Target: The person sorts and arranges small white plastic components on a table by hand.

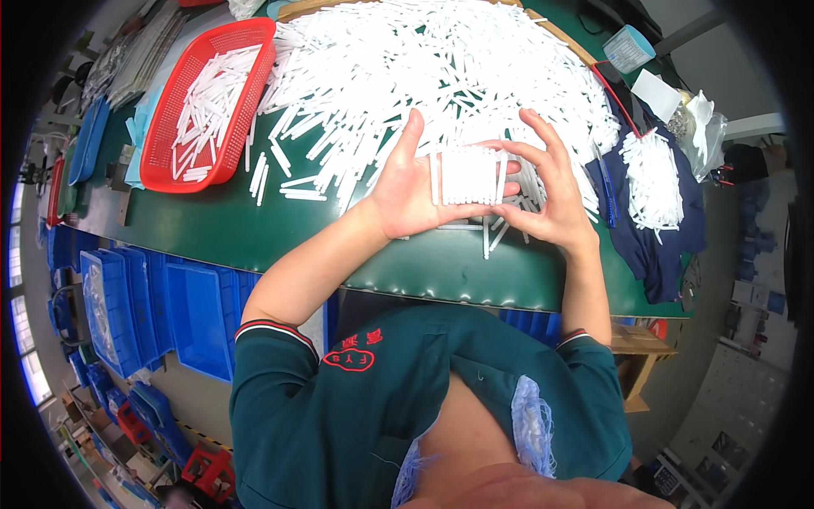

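A neat row of short white sticks (469, 176) lies side by side across the palm and fingers of my left hand (402, 193), which is turned up with its thumb raised. A few sticks at the ends of the row stand slightly askew. My right hand (561, 204) curves around the row's right end, thumb below and fingers above, touching it. Both hands are over the near edge of a big loose pile of the same sticks (441, 68). Some stray sticks (487, 236) lie just under my hands.
The green table (212, 225) carries a red plastic basket (153, 161) of sticks at left. At right, more sticks (653, 182) lie on a dark blue cloth (678, 263), beside a blue pen-like tool (608, 191). A cup (629, 49) stands far right. Blue crates (199, 318) sit below the table's left edge.
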`<state>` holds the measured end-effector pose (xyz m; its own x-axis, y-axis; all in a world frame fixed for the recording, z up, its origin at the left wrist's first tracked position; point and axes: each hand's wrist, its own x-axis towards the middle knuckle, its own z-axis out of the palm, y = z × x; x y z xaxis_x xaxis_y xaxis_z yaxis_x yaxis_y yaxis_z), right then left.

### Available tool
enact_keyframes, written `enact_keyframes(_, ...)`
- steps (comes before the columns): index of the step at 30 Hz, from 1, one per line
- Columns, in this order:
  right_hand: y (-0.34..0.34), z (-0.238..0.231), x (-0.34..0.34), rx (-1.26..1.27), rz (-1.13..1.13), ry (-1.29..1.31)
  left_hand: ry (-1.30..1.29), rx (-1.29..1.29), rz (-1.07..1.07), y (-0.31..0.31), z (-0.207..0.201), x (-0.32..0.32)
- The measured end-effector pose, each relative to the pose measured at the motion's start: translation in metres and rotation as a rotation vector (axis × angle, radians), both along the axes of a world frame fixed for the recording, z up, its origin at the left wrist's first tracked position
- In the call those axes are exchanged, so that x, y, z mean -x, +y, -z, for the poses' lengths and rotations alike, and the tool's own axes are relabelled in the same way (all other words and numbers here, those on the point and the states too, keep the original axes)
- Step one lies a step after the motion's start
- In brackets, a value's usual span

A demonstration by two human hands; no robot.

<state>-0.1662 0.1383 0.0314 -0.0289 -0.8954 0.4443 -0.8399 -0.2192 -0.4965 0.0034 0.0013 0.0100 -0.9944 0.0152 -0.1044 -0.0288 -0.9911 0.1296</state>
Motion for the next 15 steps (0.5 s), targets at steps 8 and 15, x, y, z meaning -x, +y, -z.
enact_keyframes(8,0.0014,-0.0023,-0.0013,-0.066,0.044,-0.061,0.009,-0.022,-0.016,-0.0014,0.0015,0.0013)
enact_keyframes(15,0.0007,-0.0053,-0.0023,0.031,0.08,0.141,-0.038,-0.001,-0.127,-0.0025,0.0,0.0003)
